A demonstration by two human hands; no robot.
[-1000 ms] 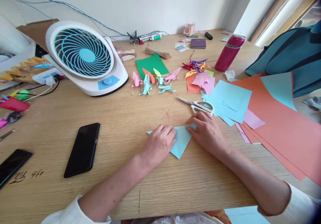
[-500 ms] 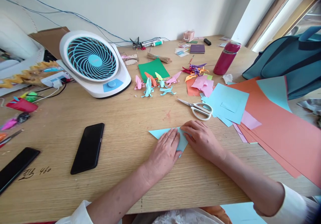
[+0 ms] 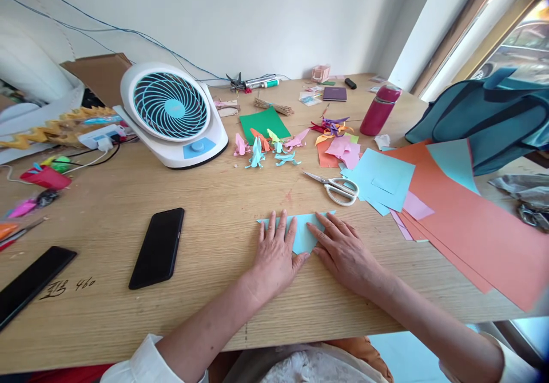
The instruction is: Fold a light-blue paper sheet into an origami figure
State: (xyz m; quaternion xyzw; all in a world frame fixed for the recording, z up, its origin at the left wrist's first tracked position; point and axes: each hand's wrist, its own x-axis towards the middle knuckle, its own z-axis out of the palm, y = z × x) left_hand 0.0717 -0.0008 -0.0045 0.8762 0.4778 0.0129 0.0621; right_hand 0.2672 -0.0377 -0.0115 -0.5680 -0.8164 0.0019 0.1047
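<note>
L hand (image 3: pixel 277 251) now spread: fingers were tight together 0.5 s ago, now fanned, all straight. R hand (image 3: pixel 343 251) was bunched at the paper's (image 3: pixel 303 234) right part; now it's laid out flatter, fingers extended, R corner visible again. Neither hand grips, both just rest on top. Reads as a fold being pressed flat rather than shaped, so prob the smoothing part of a crease step.

Paper: on desk (image 3: pixel 214 211), btwn and under both hands, nearer the person than the scissors (image 3: pixel 328 181), well apart from the phone (image 3: pixel 157 248). Light blue, lying flat. Far edge long + approx straight, pointed corner poking out past the fingers each end. Near side narrows twd the thumbs; the low point seen 0.5 s ago doesn't show now, can't tell if folded under or covered. Layer count + crease lines: can't make out.
</note>
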